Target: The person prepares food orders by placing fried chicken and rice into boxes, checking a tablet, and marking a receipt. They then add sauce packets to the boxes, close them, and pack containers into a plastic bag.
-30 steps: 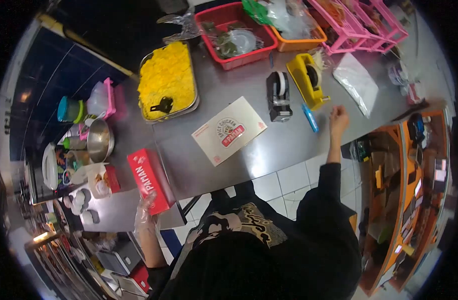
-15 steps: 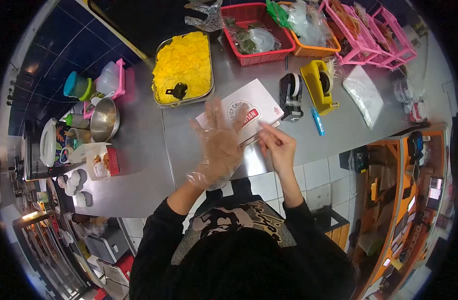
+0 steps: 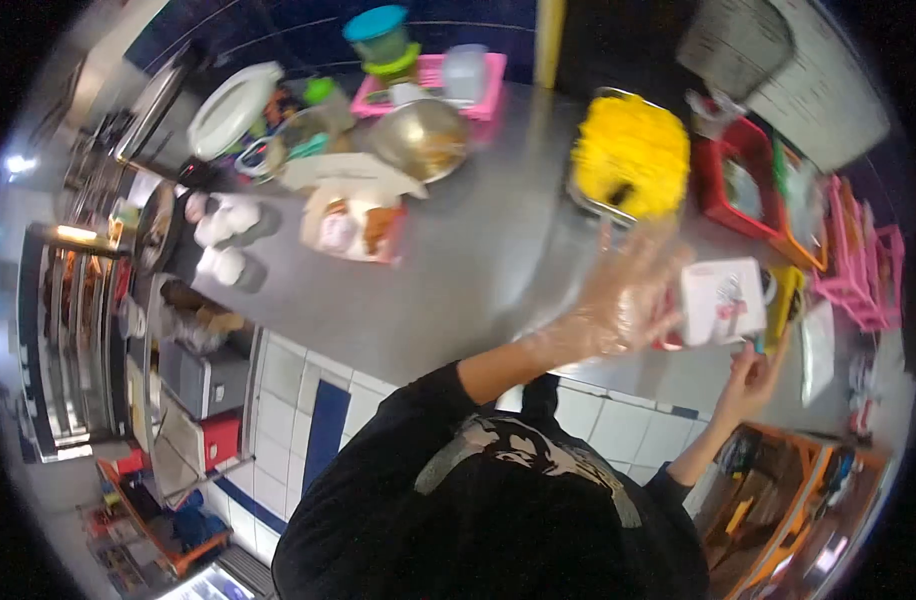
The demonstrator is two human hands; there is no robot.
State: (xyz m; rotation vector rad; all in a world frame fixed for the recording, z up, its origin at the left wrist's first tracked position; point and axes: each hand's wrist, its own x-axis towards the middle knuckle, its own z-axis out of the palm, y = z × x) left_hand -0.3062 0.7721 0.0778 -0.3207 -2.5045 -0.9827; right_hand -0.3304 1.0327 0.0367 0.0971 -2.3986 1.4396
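Note:
My left hand [image 3: 628,300], in a clear plastic glove, is over the steel counter with its fingers spread, blurred by motion. It holds nothing. Just right of it lies a closed white cardboard box [image 3: 723,298] with red print. Bare, my right hand [image 3: 753,380] is at the box's lower right corner, thumb and forefinger apart; blur hides whether it touches the box. Beyond my left hand stands a metal tray [image 3: 603,208] of yellow shredded food [image 3: 633,150], with a dark utensil in it.
At left on the steel counter [image 3: 478,270] are an open box of fried food [image 3: 353,225], a metal bowl [image 3: 423,140] and several white lumps [image 3: 223,225]. A yellow tape dispenser [image 3: 784,300], a red basket [image 3: 738,190] and pink baskets [image 3: 863,260] stand at right.
The view has swung left, so the tray, box and baskets appear farther right. My left hand stays spread beside the box. My right hand's fingers have opened from a near pinch.

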